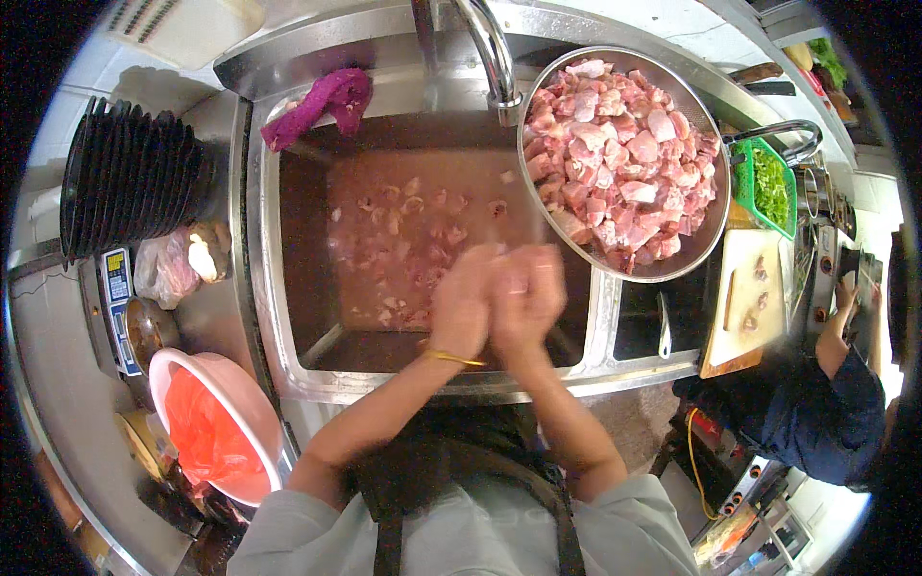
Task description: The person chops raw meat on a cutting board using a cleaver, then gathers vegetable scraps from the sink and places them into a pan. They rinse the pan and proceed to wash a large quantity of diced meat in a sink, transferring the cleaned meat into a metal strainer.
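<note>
My left hand (pixel 465 300) and my right hand (pixel 527 296) are pressed together, fingers curled, over the near right part of a steel sink (pixel 567 376). Both are smeared by motion, and whatever lies between them is hidden. A yellow bangle (pixel 453 359) circles my left wrist. Under my hands, cloudy pinkish water (pixel 360 278) fills the sink basin, with small pieces of raw meat (pixel 413 205) in it. At the basin's far right, a large round metal strainer (pixel 706 245) holds a heap of cut raw meat (pixel 624 163).
A faucet (pixel 495 58) hangs over the sink's far edge, near a purple cloth (pixel 322 108). On the left are black stacked plates (pixel 130 182), a scale (pixel 117 307) and a pink basin (pixel 168 370). To the right, a cutting board (pixel 759 250), green basket (pixel 789 216) and another person (pixel 807 422).
</note>
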Motion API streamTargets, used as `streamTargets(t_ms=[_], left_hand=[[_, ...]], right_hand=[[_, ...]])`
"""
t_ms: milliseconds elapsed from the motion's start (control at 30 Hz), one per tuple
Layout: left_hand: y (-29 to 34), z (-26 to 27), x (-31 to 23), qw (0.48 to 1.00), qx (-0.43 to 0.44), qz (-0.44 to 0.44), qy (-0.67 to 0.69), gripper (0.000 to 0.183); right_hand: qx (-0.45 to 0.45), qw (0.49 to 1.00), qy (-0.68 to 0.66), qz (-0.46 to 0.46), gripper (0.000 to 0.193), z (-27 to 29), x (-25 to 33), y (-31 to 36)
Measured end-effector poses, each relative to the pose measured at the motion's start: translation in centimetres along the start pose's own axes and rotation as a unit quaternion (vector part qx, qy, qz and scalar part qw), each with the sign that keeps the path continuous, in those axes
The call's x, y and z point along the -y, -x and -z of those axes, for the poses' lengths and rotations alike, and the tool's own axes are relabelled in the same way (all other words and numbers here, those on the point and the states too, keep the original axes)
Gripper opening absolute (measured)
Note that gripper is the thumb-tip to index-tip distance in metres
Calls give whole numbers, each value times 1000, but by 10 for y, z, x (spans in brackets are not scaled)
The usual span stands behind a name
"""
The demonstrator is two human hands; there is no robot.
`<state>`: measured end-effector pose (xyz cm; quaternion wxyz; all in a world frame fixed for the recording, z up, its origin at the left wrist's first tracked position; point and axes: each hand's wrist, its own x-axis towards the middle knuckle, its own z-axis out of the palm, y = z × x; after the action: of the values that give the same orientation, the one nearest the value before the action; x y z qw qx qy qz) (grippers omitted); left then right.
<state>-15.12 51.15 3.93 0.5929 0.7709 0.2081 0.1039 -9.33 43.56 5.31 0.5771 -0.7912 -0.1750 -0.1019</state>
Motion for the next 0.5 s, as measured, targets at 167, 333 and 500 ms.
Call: streamTargets(t_ms=[167,333,500], left_hand=[[-67,-51,-79,983,32,-175,43,49],[-59,-18,-52,975,38,40,217,66],[-34,49,60,991,-59,91,-76,65]], right_hand=[[1,966,257,36,42,101,-18,-90],[83,925,370,-20,45,145,-28,-92],[72,888,454,27,48,158,-37,-78]])
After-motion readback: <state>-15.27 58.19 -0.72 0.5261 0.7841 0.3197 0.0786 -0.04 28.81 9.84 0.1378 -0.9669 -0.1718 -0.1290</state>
